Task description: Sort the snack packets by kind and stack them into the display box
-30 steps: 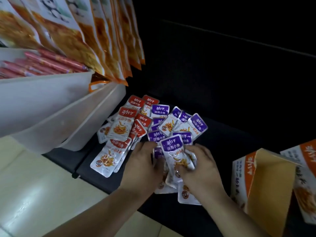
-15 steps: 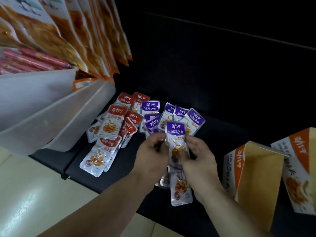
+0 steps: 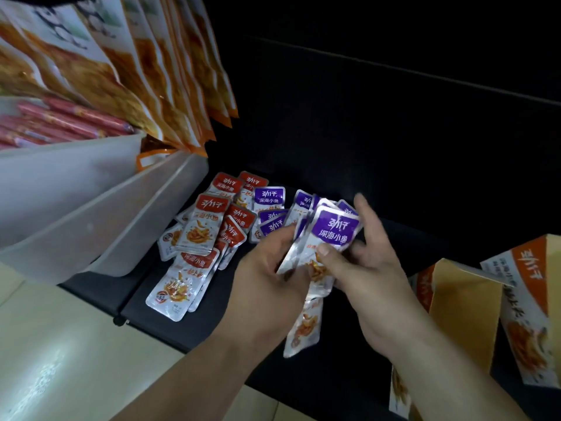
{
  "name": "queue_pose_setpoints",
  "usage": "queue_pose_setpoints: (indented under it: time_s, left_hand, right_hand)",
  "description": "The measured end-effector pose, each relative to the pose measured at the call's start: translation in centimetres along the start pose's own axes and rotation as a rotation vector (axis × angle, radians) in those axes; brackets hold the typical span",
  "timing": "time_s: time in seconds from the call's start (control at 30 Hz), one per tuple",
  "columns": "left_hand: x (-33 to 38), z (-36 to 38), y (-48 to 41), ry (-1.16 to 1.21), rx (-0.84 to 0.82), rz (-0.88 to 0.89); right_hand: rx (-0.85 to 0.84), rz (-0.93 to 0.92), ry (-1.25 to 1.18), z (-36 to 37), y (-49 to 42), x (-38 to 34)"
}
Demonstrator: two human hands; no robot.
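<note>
While upright, packets (image 3: 332,230) (purple) between hands (image 3: 267,278) (image 3: 372,268)

Left of the open orange display box (image 3: 466,302), the left hand (image 3: 267,271) and right hand (image 3: 368,268) grip a fanned bundle of purple-topped packets (image 3: 334,230), the right thumb pinching its front. Farther left, red-topped packets (image 3: 206,221) lie heaped on the black shelf (image 3: 188,317).

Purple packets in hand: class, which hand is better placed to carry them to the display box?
Probably the right hand: it pinches the purple packets on the side nearer the open display box, which stands at its right. The left hand grips them too, but beside the red packets.
</note>
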State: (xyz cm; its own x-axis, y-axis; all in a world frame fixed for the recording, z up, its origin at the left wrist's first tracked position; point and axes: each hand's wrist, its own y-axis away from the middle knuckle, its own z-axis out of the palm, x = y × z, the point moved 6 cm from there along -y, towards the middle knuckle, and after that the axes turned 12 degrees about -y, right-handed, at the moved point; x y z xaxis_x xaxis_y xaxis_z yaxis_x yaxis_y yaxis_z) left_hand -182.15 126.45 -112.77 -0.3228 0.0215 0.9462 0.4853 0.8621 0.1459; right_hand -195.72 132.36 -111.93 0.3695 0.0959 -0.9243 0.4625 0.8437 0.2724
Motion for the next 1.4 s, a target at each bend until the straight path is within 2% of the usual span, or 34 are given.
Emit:
queue_pose_setpoints:
  time_s: [0.17, 0.27, 0.47, 0.63, 0.8, 0.9, 0.93, 1.03, 1.07, 1.23, 1.4]
  left_hand:
    - [0.2, 0.5, -0.2, -0.092, -0.087, 0.056]
    - [0.0, 0.9, -0.1, -0.177, -0.122, 0.088]
    - [0.3, 2.1, 0.0, -0.243, -0.185, 0.121]
    - [-0.6, 1.2, -0.8, -0.214, -0.043, 0.079]
    - [-1.4, 0.4, -1.1, -0.353, -0.003, 0.044]
    - [0.6, 0.6, -0.7, -0.409, 0.087, 0.146]
    - [1.6, 1.2, -0.6, -0.380, 0.065, 0.178]
    - [4.0, 4.5, -0.8, -0.131, -0.191, 0.190]
    - [4.7, 5.5, -0.7, -0.101, -0.231, 0.191]
    - [6.5, 9.2, 1.1, -0.171, -0.310, 0.243]
    - [5.7, 11.8, 3.7, -0.195, -0.441, 0.077]
  right_hand:
    - [0.012, -0.143, 0.120, 0.3, 0.9, -1.4]
    - [-0.035, -0.193, 0.168, 0.6, 1.4, -1.4]
    - [-0.049, -0.122, 0.160, 0.0, 1.1, 0.0]
    - [0.002, -0.219, 0.143, -0.7, 1.0, -1.5]
    - [0.033, -0.417, 0.115, -1.3, 1.9, -4.8]
    - [0.063, -0.524, 0.145, -1.9, 2.8, -6.1]
    - [0.067, -0.540, 0.149, -2.1, 3.1, -6.4]
    - [0.074, -0.513, 0.100, -3.3, 3.8, -7.3]
    - [0.092, -0.491, 0.087, -3.8, 4.2, -7.6]
    - [0.184, -0.426, 0.056, -8.3, 6.6, -9.4]
    - [0.279, -0.410, -0.016, -12.8, 8.7, -10.4]
